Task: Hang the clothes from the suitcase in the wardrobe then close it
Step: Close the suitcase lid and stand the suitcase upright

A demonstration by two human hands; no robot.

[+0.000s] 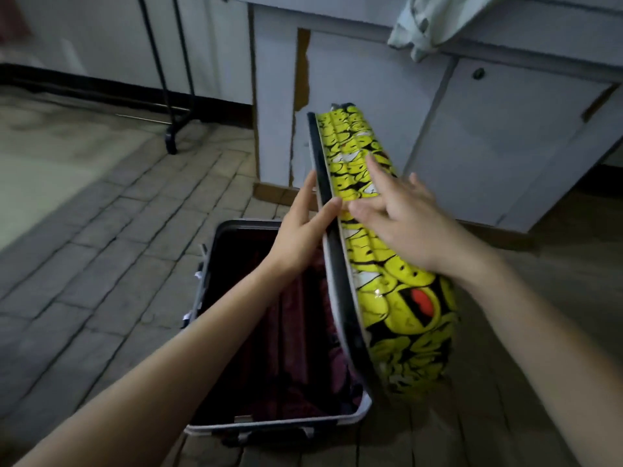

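A suitcase lies open on the floor, its lower half lined dark with dark red cloth inside. Its yellow lid, printed with smiley faces, stands nearly upright. My left hand touches the lid's dark inner rim with straight fingers. My right hand rests flat on the lid's yellow outer face, fingers spread. The pale wardrobe stands right behind the suitcase, and a light garment hangs over its upper edge.
A black metal stand rises from the floor at the back left, near the white wall. The floor is grey brick paving. A wardrobe door with a dark round knob is at the right.
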